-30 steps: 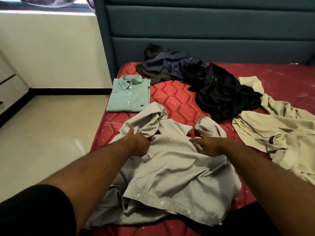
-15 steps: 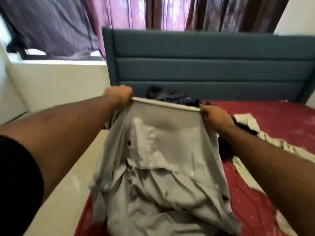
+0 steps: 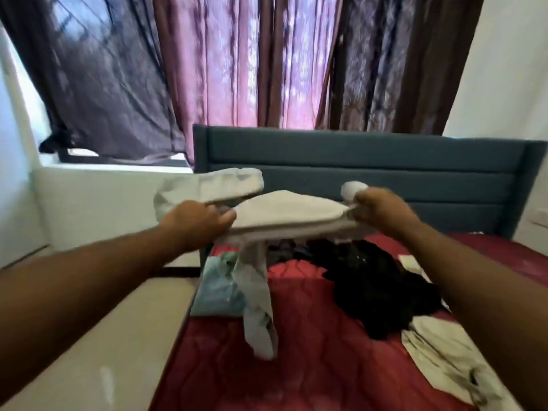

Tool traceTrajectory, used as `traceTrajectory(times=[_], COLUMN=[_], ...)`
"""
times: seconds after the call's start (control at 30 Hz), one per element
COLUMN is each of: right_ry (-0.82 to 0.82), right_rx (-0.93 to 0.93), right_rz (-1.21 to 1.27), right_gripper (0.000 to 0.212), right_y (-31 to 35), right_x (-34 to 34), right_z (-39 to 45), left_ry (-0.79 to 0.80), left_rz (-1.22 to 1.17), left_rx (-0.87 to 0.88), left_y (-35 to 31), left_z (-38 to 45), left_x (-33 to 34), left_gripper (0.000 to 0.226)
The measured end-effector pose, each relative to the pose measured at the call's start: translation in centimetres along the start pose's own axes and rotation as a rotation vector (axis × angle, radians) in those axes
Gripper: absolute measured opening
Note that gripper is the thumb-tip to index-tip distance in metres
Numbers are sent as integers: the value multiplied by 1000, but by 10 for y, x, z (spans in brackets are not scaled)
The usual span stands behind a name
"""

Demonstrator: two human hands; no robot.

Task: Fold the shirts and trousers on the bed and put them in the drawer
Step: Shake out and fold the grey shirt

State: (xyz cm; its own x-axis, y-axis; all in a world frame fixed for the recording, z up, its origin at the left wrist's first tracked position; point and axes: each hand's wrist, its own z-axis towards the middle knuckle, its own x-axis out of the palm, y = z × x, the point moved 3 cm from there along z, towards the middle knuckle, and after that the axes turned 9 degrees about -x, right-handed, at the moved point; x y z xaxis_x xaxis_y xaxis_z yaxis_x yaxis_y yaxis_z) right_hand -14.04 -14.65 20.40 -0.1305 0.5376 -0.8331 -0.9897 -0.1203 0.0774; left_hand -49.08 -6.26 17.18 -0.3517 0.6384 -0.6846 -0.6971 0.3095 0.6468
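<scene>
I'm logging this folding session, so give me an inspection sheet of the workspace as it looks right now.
Surface: red mattress, quilted, mostly bare near the camera.
Job's things: grey shirt held up in the air, one sleeve hanging down; light green shirt lying at the mattress's left edge; black garment heaped at centre right; cream garment spread at the right; dark clothes behind, partly hidden.
Clutter: nothing seen.
Hands: left hand and right hand each grip one end of the grey shirt.
Cables: nothing seen.
Surroundings: blue headboard, purple curtains, pale floor at left. No drawer in view.
</scene>
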Motion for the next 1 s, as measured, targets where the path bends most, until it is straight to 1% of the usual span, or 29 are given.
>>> traceTrajectory(times=[0.03,0.07,0.1,0.13,0.17,0.2,0.23,0.27,0.3,0.33,0.37,0.47,0.53,0.57,0.6,0.67,0.7,0.73,0.8,0.87,0.9,0.93,0.97,1.0], right_ry=[233,420,542,657,704,732,713,723,679,704,756,697,609,591,610,674,665,651,561,378,277,207,201,273], right_rx=[34,49,103,150,113,39,-6,-21,-66,-83,-30,74,124,156,184,214,220,217,212,276,336,422,492,530], right_rz=[-108,-169,-152,-111,-131,-189,-227,-232,-282,-314,-292,-211,-121,-92,-82,-145,-204,-250,-311,-296,-275,-265,-270,-311], right_gripper=[25,25,21,19,20,20,17,13,15,19,24,37,41,43,43,36,33,31,28,30,32,32,30,28], right_y=[1,1,2,10,17,24,33,37,39,40,39,20,16,14,13,13,12,14,16,18,19,18,16,14], right_x=[31,67,93,130,151,173,193,206,218,225,227,228,224,223,223,224,220,221,220,219,216,212,210,208], right_z=[-32,-69,-97,-144,-170,-199,-226,-246,-264,-277,-287,-302,-306,-311,-316,-327,-327,-328,-323,-315,-312,-311,-312,-314], left_ry=[102,223,332,463,532,608,702,763,820,846,856,762,797,864,913,944,890,823,692,648,665,695,727,727], left_rz=[-67,-151,-214,-298,-372,-396,-413,-425,-434,-447,-457,-519,-675,-709,-710,-700,-721,-762,-890,-1028,-1075,-1137,-1149,-1105], left_rx=[14,-6,-18,-11,-16,-4,7,17,18,7,13,48,-27,-86,-147,-398,-582,-816,-1295,-1692,-1837,-1910,-1905,-1794], left_y=[-34,-72,-101,-139,-166,-193,-217,-234,-248,-255,-256,-247,-240,-238,-235,-225,-216,-208,-194,-191,-193,-197,-200,-204], left_z=[-25,-54,-73,-111,-130,-152,-175,-189,-201,-205,-202,-179,-170,-171,-174,-186,-191,-204,-225,-241,-247,-249,-251,-252], left_x=[25,54,77,101,118,129,138,141,144,144,137,133,157,171,186,207,206,207,204,205,203,199,194,189], left_gripper=[51,53,52,50,48,47,45,44,42,40,38,38,44,54,66,87,91,91,90,96,97,95,92,89])
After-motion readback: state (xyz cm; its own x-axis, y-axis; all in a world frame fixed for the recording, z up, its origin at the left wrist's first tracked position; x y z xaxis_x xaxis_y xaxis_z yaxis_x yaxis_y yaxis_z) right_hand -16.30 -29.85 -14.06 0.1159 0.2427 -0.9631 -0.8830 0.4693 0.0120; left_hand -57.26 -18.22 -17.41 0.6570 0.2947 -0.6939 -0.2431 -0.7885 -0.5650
